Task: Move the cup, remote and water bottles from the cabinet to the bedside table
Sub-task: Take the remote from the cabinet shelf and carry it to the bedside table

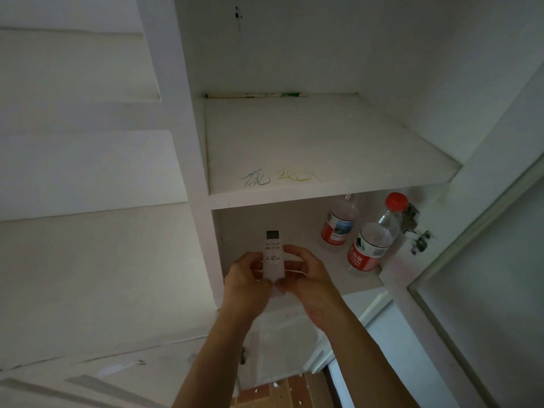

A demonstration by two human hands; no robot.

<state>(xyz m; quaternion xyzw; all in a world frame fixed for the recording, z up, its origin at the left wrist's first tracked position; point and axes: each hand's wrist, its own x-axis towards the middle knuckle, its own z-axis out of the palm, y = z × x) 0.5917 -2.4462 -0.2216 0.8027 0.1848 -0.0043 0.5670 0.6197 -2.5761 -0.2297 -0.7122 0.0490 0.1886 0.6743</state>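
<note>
A white remote (pixel 273 254) with a small dark screen stands upright at the front left of the lower cabinet shelf (pixel 338 279). My left hand (pixel 245 279) and my right hand (pixel 307 275) close around its lower half from either side. A faint see-through shape (pixel 278 291) shows between my fingertips under the remote; I cannot tell whether it is the cup. Two clear water bottles with red labels stand on the same shelf to the right. One (pixel 337 228) is at the back, its top hidden by the shelf above. The other (pixel 372 240), nearer, has a red cap.
The upper shelf (pixel 323 142) bears only crayon scribbles near its front edge. The cabinet door (pixel 485 275) hangs open on the right, with a metal hinge (pixel 415 231) just beside the nearer bottle. White panels fill the left. Brown floor tiles (pixel 273 393) show below between my forearms.
</note>
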